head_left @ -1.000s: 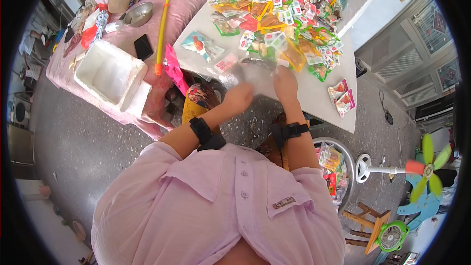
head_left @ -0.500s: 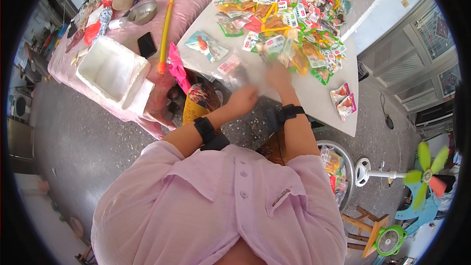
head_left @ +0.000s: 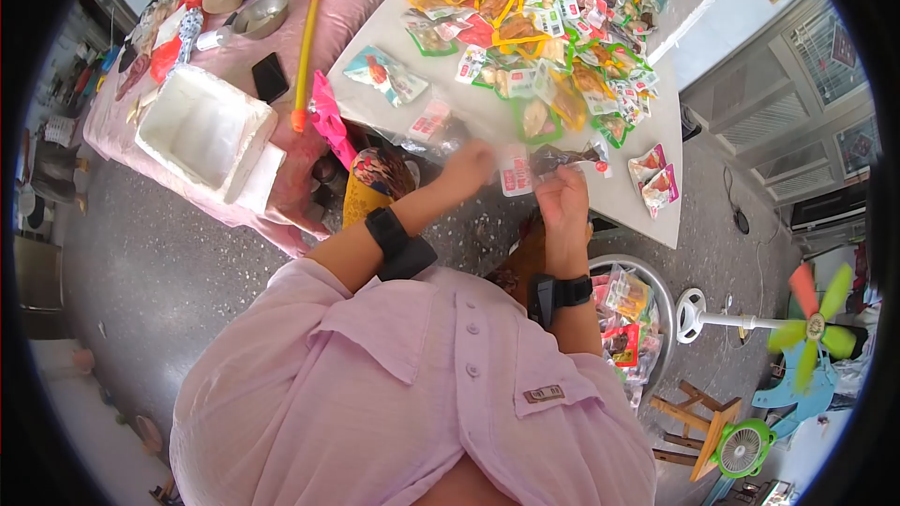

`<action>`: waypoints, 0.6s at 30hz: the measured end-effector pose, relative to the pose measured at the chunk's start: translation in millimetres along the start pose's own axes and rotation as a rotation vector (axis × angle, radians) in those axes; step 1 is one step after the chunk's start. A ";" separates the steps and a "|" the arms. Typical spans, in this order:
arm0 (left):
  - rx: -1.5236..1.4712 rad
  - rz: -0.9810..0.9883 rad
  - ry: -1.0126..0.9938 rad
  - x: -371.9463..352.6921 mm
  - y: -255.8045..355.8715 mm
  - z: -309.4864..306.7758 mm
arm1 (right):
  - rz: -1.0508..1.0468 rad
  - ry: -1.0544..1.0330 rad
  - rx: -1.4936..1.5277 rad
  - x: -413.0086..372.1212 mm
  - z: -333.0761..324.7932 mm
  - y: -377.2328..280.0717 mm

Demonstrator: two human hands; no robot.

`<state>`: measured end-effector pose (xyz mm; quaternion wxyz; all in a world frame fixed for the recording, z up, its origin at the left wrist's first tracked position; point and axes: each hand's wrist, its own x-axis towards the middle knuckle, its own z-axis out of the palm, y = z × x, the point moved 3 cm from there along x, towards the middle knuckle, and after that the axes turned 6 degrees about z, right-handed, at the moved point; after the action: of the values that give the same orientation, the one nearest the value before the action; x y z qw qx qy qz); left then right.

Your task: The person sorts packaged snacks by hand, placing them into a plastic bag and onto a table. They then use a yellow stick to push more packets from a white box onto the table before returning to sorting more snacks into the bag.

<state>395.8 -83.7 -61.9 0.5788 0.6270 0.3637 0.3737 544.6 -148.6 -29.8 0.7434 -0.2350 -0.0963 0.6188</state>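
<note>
My left hand [head_left: 467, 169] is closed on a clear plastic packet [head_left: 436, 128] with a red and white label, at the near edge of the white table [head_left: 647, 217]. Just right of it, my right hand [head_left: 562, 197] has its fingers pressed together at the lower edge of a dark food packet [head_left: 567, 157]. Between the hands lies a red-and-white labelled part [head_left: 516, 173]. Beyond them spreads a heap of colourful food packets [head_left: 562, 28]. A blue and white packet [head_left: 385, 75] lies at the left, and a pink-edged pair [head_left: 653, 180] at the right.
A white foam box [head_left: 202, 131], black phone [head_left: 270, 78], metal bowl [head_left: 262, 17] and yellow stick [head_left: 307, 56] are on the pink bed. A metal basin [head_left: 667, 319] of packets stands below the table, near a wooden stool [head_left: 717, 436] and a green-bladed fan [head_left: 816, 326].
My right hand has moved nearer to me, away from the heap, and a dark packet now shows at its fingers. My left hand stays close to the clear packet.
</note>
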 end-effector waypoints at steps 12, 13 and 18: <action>0.274 0.113 -0.015 -0.4 -4.7 -4.3 | 0.217 0.234 -0.535 -32.7 -31.9 -15.2; 0.382 0.177 -0.043 -3.9 0.4 -2.4 | 0.194 0.230 -0.497 -37.6 -33.7 -14.4; 0.776 0.352 -0.027 -18.6 26.2 1.9 | 0.117 0.186 -0.300 -41.1 -56.6 3.4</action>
<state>389.6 -102.9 -36.8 0.2322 0.8556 0.3573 0.2940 557.3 -200.9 -74.7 0.6684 -0.4045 -0.1042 0.6154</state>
